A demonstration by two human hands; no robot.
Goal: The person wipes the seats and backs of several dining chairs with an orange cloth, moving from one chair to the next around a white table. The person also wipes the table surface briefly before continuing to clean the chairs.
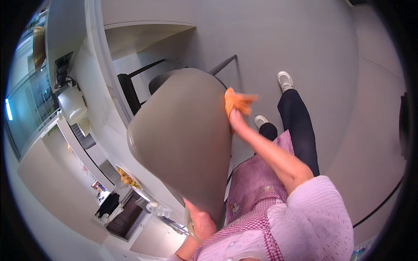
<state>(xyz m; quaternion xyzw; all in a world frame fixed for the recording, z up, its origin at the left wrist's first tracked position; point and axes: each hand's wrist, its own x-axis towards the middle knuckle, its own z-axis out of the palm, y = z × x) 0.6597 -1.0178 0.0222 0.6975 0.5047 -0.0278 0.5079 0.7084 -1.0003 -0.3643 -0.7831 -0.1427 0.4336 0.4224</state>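
Note:
A chair with a smooth grey-brown upholstered surface (186,130) fills the middle of the view, beside a light marble-look counter or table. My right hand (235,118) presses a bunched orange cloth (235,101) on the chair's right edge; the cloth's loose end is blurred. At the chair's near lower end, my left hand (204,223) grips the edge, with a bangle on the wrist and some fingers hidden.
Dark metal legs (223,65) show beyond the chair. Along the marble-look surface (101,107) stand a white appliance (73,102), a dish of food (127,177) and clear plastic (158,208). My shoes (285,81) are on the grey floor (326,65). A black cable (378,207) curves at the right.

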